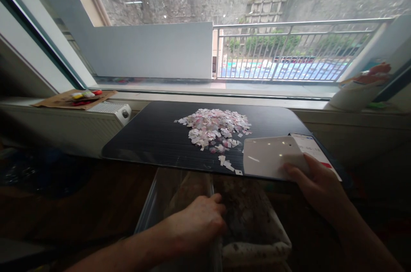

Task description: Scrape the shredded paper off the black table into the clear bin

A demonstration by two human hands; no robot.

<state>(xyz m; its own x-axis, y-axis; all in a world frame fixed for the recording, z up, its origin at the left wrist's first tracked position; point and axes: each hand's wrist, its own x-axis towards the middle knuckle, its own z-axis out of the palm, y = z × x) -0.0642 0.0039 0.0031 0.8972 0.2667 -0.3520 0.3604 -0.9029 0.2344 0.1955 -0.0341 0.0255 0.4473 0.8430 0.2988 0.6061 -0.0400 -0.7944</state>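
Note:
My right hand (316, 178) grips a white flat plastic scraper (266, 156) by its right end, thumb on top, over the right front part of a dark table (144, 135). Left of the scraper lies a heap of small pale and pinkish paper pieces (215, 126), with a few loose bits near the front edge. Below that edge, my left hand (205, 216) is closed at the rim of a clear plastic bin (156, 199); its fingertips are partly hidden. Right beside it stands a second container (257, 250) with a pale liner and dark stains.
A white card or paper with a red mark (313, 148) lies under the scraper at the table's right side. Left is a radiator (96, 122) with cardboard (58, 101) and small items on it. A window sill (224, 100) runs behind the table. A white bag-like object (349, 96) stands far right.

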